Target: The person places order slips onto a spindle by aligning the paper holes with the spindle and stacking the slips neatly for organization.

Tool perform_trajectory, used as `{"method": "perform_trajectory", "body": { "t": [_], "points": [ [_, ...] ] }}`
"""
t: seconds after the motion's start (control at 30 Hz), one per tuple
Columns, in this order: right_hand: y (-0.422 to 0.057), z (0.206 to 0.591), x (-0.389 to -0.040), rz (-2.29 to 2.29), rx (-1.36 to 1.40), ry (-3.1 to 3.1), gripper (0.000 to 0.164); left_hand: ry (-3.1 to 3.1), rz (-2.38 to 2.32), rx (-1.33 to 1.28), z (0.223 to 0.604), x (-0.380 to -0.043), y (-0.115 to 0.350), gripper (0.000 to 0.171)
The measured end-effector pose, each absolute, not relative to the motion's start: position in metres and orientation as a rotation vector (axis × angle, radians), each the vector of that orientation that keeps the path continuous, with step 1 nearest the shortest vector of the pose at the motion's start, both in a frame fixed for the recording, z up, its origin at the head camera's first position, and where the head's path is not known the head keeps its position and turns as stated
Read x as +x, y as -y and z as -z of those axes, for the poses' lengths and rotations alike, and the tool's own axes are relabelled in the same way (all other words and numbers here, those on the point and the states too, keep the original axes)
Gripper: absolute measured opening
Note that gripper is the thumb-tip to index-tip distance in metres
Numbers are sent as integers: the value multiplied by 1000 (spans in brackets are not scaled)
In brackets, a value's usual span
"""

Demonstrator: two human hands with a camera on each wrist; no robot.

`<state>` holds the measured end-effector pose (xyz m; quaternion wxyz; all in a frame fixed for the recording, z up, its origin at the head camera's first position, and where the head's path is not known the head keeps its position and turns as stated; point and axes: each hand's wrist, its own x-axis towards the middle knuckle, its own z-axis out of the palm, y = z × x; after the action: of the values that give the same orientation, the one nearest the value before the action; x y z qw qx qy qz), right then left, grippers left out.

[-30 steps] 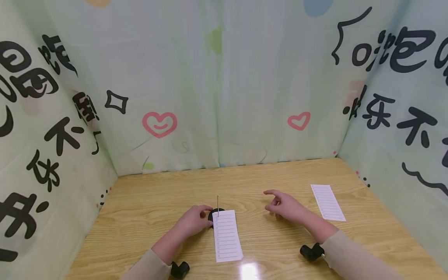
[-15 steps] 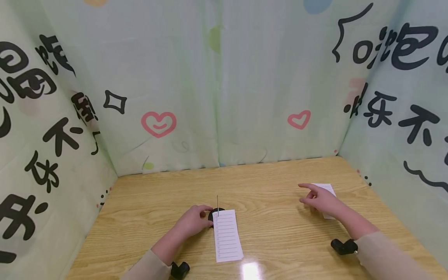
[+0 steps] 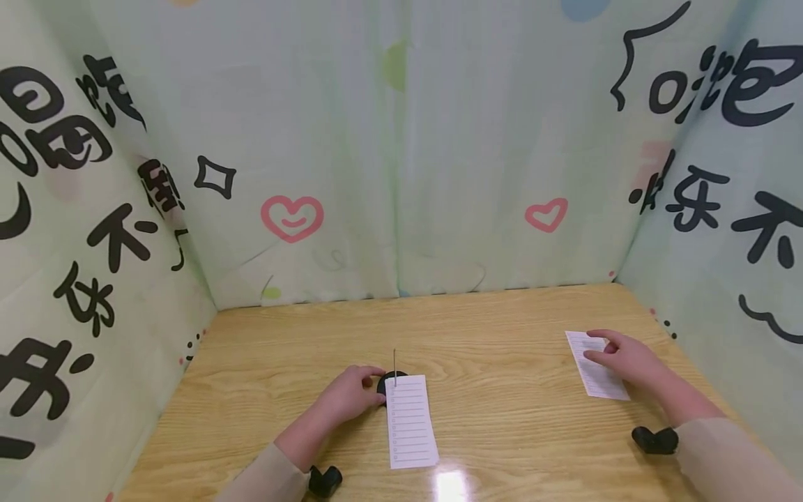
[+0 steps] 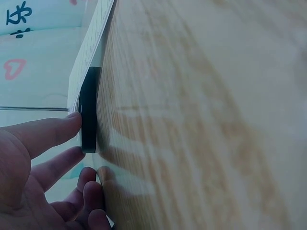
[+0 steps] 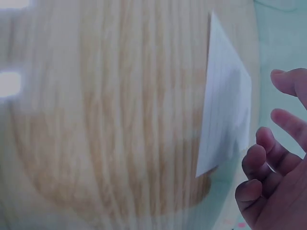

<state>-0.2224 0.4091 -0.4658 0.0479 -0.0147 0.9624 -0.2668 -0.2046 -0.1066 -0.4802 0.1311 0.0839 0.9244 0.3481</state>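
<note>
A bill spike, a thin upright needle on a round black base [image 3: 381, 389], stands mid-table with lined paper slips [image 3: 412, 425] pierced near their top edge. My left hand [image 3: 347, 397] pinches the base at its left side. In the left wrist view, thumb and forefinger meet the rim of the black base [image 4: 89, 120]. On the right lies another lined slip [image 3: 592, 376]. My right hand [image 3: 630, 359] hovers over it, thumb and forefinger apart. The right wrist view shows that hand [image 5: 278, 167] raised off the slip [image 5: 225, 100], fingers loosely bent, holding nothing.
The wooden table [image 3: 301, 335] is enclosed by printed curtains [image 3: 464, 174] at the back and both sides. A black wrist-worn device [image 3: 654, 440] sits below the right hand, another black device [image 3: 325, 481] below the left.
My right hand has moved right, from the bare table beside the spike to over the lone slip. The left hand stays at the base. The head view has shifted slightly.
</note>
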Motion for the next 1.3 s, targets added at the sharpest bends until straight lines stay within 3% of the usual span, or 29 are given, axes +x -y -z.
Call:
{"method": "perform_trajectory", "body": {
  "t": [0.5,1.3],
  "points": [
    [-427,468,-237,642,-6,-2856,79,-2676,-1007,267,477,-205,106,44],
    [-416,464,-234,725,101,-2862,61,-2673,-1009,246,477,-206,107,44]
  ]
}}
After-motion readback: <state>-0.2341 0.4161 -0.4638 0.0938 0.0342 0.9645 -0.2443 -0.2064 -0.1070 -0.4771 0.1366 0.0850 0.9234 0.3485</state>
